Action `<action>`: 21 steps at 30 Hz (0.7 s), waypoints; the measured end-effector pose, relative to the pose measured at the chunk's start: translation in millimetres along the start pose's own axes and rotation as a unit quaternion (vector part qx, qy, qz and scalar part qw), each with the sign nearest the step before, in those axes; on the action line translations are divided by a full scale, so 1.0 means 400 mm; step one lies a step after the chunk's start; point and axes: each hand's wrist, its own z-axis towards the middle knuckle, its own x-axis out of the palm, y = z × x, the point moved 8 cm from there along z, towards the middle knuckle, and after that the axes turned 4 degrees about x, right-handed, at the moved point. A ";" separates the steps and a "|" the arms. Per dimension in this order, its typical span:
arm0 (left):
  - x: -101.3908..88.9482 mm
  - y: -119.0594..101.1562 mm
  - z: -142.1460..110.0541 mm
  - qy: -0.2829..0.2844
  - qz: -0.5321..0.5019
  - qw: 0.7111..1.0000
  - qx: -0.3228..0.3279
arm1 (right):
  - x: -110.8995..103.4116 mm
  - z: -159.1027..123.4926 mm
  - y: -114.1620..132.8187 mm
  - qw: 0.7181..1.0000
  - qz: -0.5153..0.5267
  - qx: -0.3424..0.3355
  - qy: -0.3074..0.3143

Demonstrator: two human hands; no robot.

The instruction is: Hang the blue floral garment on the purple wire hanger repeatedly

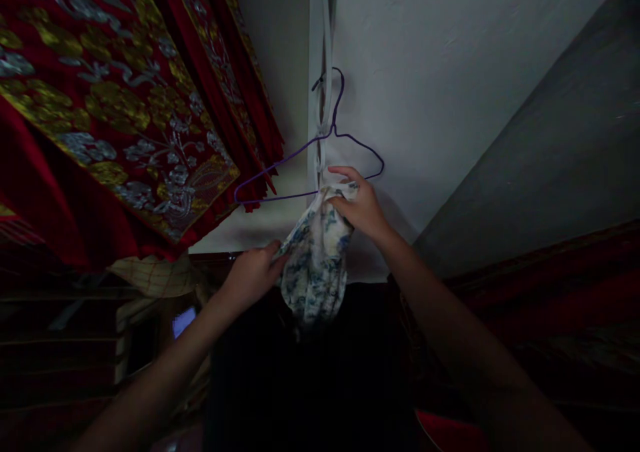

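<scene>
A purple wire hanger [310,143] hangs by its hook from white cords [327,25] against the pale wall. Just below its bottom bar hangs a white cloth garment [320,259] with a blue and green print; its exact kind does not show. My right hand [360,205] pinches the garment's top edge close to the hanger's bar, thumb below and fingers above. Lower down, my left hand [255,272] is closed on the garment's left edge and draws it out sideways. Whether the cloth is looped around the bar I cannot tell.
Red cloths with gold and silver embroidery [130,105] hang at the upper left. A checked cloth [155,275] and a small lit screen [184,322] are at the lower left. Dark red fabric [560,292] lies at the right, in dim light.
</scene>
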 end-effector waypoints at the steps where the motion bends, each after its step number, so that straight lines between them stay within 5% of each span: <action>1: -0.028 0.020 0.000 -0.006 0.044 0.999 -0.022 | 0.013 0.018 -0.047 0.999 0.012 0.050 -0.001; 4: -0.074 0.074 -0.008 0.026 0.139 0.988 -0.055 | 0.035 0.030 -0.161 0.988 0.020 0.153 0.021; 8: -0.080 0.128 -0.026 0.096 0.147 0.983 -0.050 | -0.040 -0.011 -0.181 0.991 0.002 0.134 -0.012; 11: -0.151 0.117 -0.012 0.003 0.108 0.994 0.001 | -0.127 -0.054 -0.141 0.993 -0.020 0.106 -0.053; 15: -0.295 0.035 0.025 -0.165 0.059 0.979 0.103 | -0.204 -0.091 -0.083 0.989 -0.056 0.099 -0.092; 18: -0.361 -0.043 0.066 -0.227 0.013 0.957 0.179 | -0.195 -0.113 -0.059 0.989 -0.054 0.117 -0.068; 21: -0.375 -0.087 0.121 -0.248 -0.049 0.939 0.233 | -0.152 -0.141 -0.015 0.995 -0.050 0.083 0.007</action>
